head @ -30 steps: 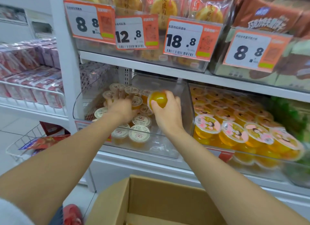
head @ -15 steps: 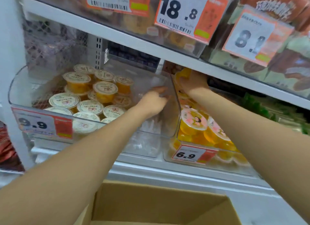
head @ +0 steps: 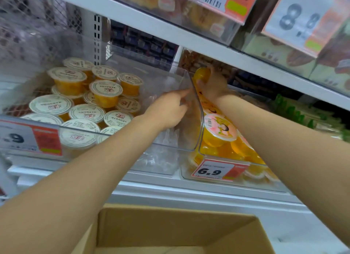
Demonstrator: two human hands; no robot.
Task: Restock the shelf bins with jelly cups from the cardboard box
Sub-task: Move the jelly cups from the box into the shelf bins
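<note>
My right hand (head: 213,84) is deep in the right clear bin (head: 223,177), closed around an orange jelly cup (head: 203,74) near its back. Several orange cups with pink lids (head: 219,128) fill that bin. My left hand (head: 167,110) rests in the bare right part of the left clear bin (head: 164,164), fingers against the clear wall between the bins, holding nothing. White-lidded yellow cups (head: 86,111) crowd the left bin's left side. The open cardboard box (head: 170,231) sits below the shelf.
A white shelf (head: 189,38) hangs low over the bins, carrying packaged snacks and price tags (head: 301,19). Price tags (head: 219,170) clip to the bin fronts. Green packets (head: 295,111) lie to the right of the orange cups.
My right hand carried the orange cup from the left bin over into the back of the right bin. My left hand slid right to the dividing wall. The view moved closer.
</note>
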